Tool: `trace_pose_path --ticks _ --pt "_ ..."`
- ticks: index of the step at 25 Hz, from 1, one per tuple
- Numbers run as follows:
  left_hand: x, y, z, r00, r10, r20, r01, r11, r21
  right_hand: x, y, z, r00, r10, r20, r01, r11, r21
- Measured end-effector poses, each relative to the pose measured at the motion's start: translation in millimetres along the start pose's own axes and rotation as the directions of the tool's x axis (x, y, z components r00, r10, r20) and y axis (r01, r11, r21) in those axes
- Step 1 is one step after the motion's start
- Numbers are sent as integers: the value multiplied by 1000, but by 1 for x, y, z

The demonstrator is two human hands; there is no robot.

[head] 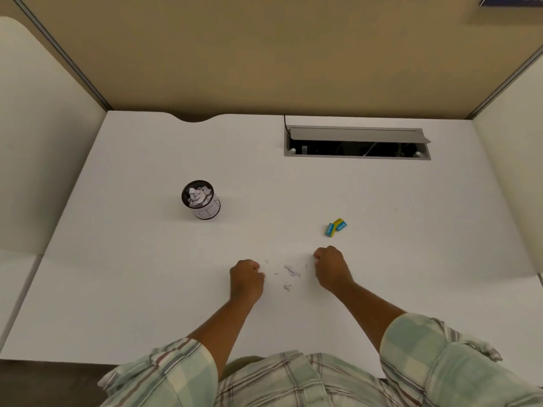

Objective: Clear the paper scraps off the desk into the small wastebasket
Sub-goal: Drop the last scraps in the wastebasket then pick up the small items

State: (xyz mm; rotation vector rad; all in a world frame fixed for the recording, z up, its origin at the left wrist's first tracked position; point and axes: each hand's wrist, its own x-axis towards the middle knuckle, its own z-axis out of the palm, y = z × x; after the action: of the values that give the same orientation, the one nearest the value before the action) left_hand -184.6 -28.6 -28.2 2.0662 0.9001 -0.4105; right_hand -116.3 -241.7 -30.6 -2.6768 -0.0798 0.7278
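Observation:
Several tiny white paper scraps (291,271) lie scattered on the white desk (147,274) between my two hands. My left hand (246,279) rests on the desk just left of them, fingers curled into a fist. My right hand (330,265) rests just right of them, also curled shut. Whether either fist holds scraps is hidden by the fingers. The small dark mesh wastebasket (201,199) stands upright farther back to the left, holding crumpled white paper.
Two small yellow-and-blue boxes (335,227) lie beyond my right hand. An open cable tray (357,142) with a raised grey lid is set into the desk at the back right. Beige partition walls enclose the desk on three sides.

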Motion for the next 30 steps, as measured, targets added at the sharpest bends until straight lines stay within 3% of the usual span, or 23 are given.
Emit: trace_pose_path --ticks 3,7,10,13,17,23,30 --pt "-13 8 22 998 58 37 -57 998 -26 -9 -17 19 989 -140 53 141 990 -17" --pt "-19 13 25 986 136 93 -135 991 -18 -10 -32 26 963 -224 149 225 974 11" --pt "-13 10 13 981 195 0 -195 980 -28 -6 -23 19 978 -195 80 189 979 76" --pt "-2 3 3 980 170 -100 -170 985 9 -7 1 7 998 -27 -49 32 993 111" --pt "5 -2 6 985 174 16 -175 979 107 -14 24 8 992 99 -77 -94 993 66" --pt "-12 -1 30 950 256 176 -283 947 152 -23 -5 31 1000 -27 12 27 998 55" --pt "-20 -4 38 933 302 197 -334 929 159 -15 -30 35 995 -91 51 81 982 170"
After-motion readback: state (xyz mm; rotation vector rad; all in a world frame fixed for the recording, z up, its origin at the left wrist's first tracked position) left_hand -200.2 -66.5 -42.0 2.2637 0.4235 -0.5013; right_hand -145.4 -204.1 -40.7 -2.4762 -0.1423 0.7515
